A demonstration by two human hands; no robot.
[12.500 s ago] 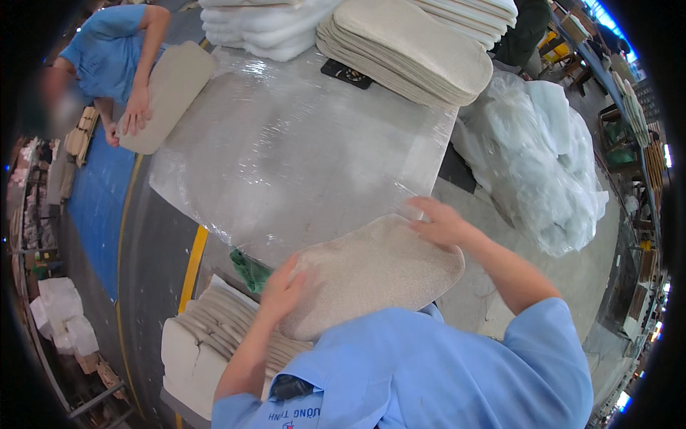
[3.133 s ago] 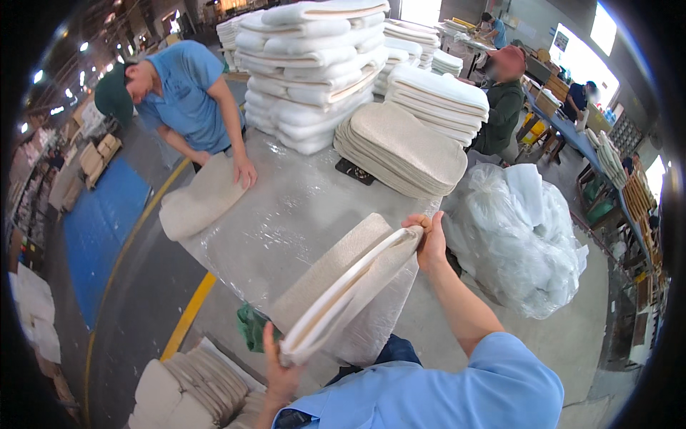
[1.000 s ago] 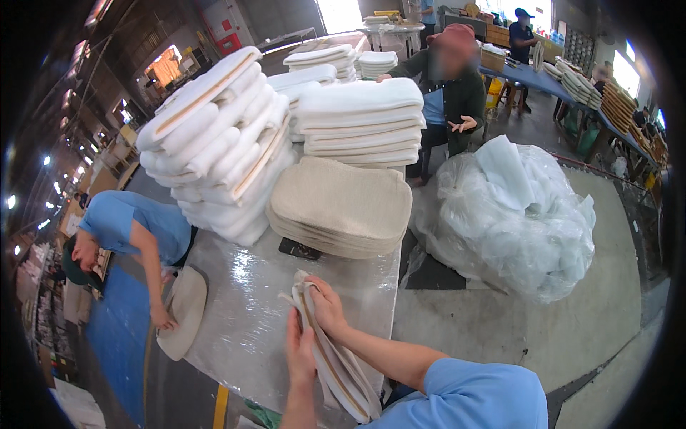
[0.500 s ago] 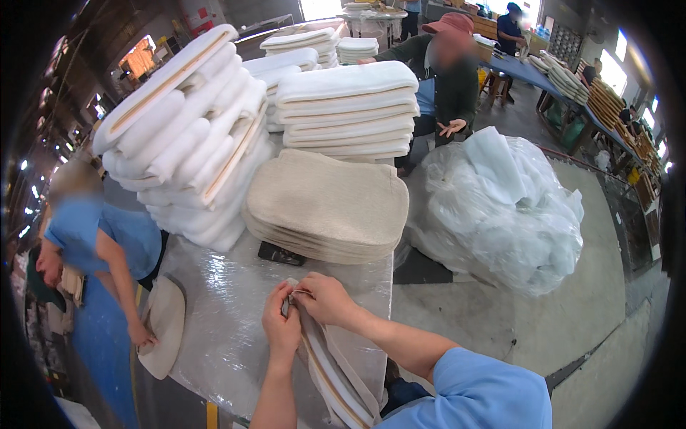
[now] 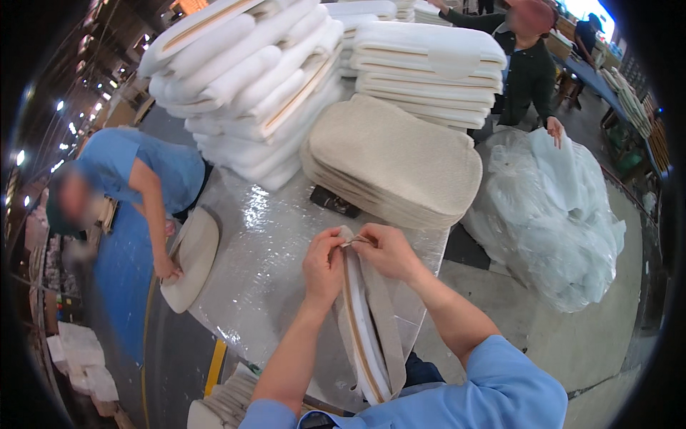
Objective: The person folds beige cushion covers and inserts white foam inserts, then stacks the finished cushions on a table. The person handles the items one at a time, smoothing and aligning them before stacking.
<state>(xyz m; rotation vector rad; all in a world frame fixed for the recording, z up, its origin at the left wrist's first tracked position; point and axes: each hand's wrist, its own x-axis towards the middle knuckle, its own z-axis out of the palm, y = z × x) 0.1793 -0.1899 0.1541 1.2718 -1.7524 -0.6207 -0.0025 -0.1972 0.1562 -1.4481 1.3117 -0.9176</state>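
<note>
A long white foam cushion pad [image 5: 363, 330] with a tan stripe along its side stands on edge against me, partly inside a beige fabric cover [image 5: 384, 314]. At the far end of the pad, my left hand [image 5: 325, 268] is closed with fingertips on the cover's edge. My right hand [image 5: 389, 250] pinches the same cloth just beside it; the fingertips nearly meet. Beyond my hands lies a stack of beige fabric-covered cushions [image 5: 400, 154]. A small dark flat object [image 5: 334, 201] rests at its near left side.
Tall stacks of folded white pads [image 5: 243, 71] and white pads [image 5: 425, 64] stand at the back of the plastic-covered table [image 5: 264, 264]. A big clear plastic bag [image 5: 550, 222] fills the right. One co-worker [image 5: 146, 168] bends over a beige cushion [image 5: 191, 259] at left; another [image 5: 529, 79] touches the bag.
The view has shifted, so the table stacks appear farther right and higher. My hands have come to a more even pinch on the cover's edge. The co-worker's hand now touches white material at the bag.
</note>
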